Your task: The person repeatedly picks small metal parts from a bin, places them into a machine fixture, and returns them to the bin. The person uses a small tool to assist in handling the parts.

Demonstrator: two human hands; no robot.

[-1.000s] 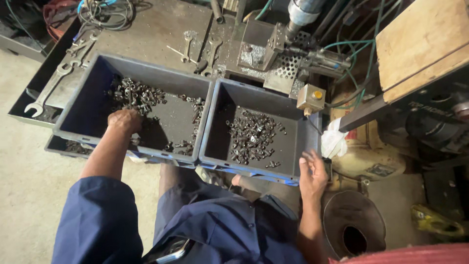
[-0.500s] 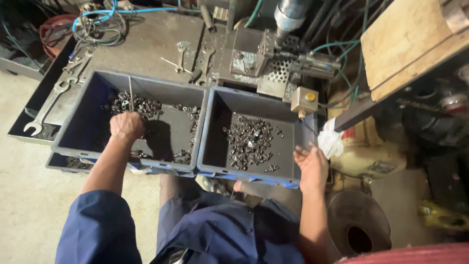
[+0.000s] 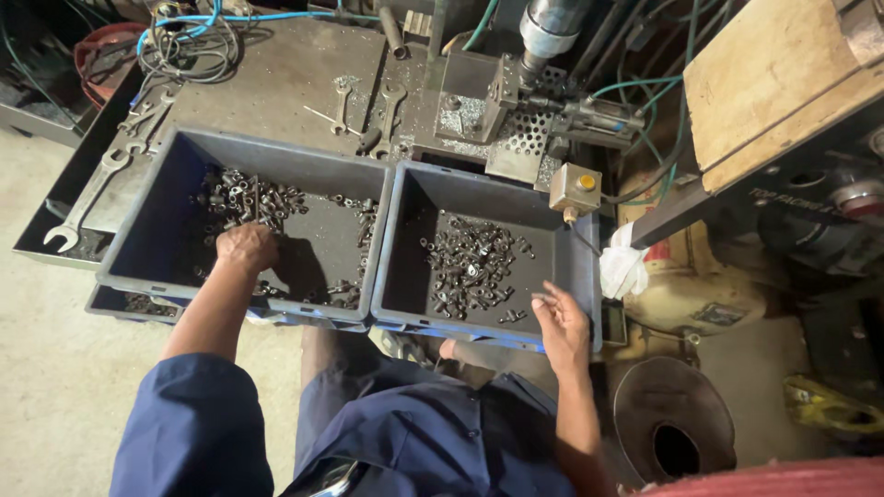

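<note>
Two dark plastic bins sit side by side in front of me. My left hand (image 3: 245, 247) reaches down into the left bin (image 3: 138, 241), closed among small dark metal parts (image 3: 249, 195) scattered over its floor. My right hand (image 3: 560, 322) hovers over the near right corner of the right bin (image 3: 401, 267), pinching one small metal piece between the fingertips. A heap of the same small metal pieces (image 3: 471, 267) lies in the middle of that bin.
Behind the bins a metal bench (image 3: 267, 92) carries several wrenches (image 3: 366, 106), coiled cables (image 3: 184, 37) and a pneumatic press fixture (image 3: 516, 101) with a yellow push-button box (image 3: 576, 188). A white rag (image 3: 622, 269) hangs at the right. A wooden board (image 3: 773, 83) stands far right.
My right hand has moved from outside the right bin's corner to over its near edge, now pinching a small piece. My left hand stays in the left bin. The view shifted slightly.
</note>
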